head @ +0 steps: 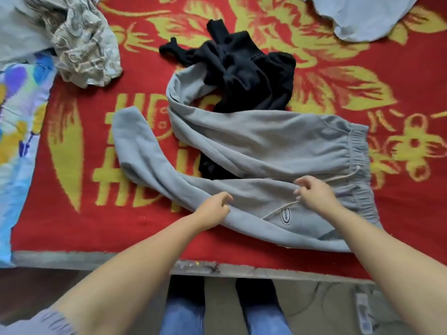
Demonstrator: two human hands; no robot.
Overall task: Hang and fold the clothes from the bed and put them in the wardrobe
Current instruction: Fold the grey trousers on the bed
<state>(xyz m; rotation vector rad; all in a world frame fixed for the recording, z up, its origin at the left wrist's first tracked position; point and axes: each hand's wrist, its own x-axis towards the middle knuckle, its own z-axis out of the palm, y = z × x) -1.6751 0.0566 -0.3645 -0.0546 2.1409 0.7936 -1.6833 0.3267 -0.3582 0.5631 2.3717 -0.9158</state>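
Folding is judged under way: grey fleece jogging trousers (254,151) lie near the red-and-gold blanket's (121,226) front edge, pinched at the near leg by the loosely curled left hand (214,209) and right hand (314,192); legs need aligning next.

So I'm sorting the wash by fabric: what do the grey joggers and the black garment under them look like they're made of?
The grey joggers look like matte cotton-blend fleece: thick soft folds, a gathered elastic waistband and a pale drawcord. The black garment looks like a softer, fuzzier knit, perhaps fleece or wool blend; it reflects almost no light, and its weave is too dark to tell.
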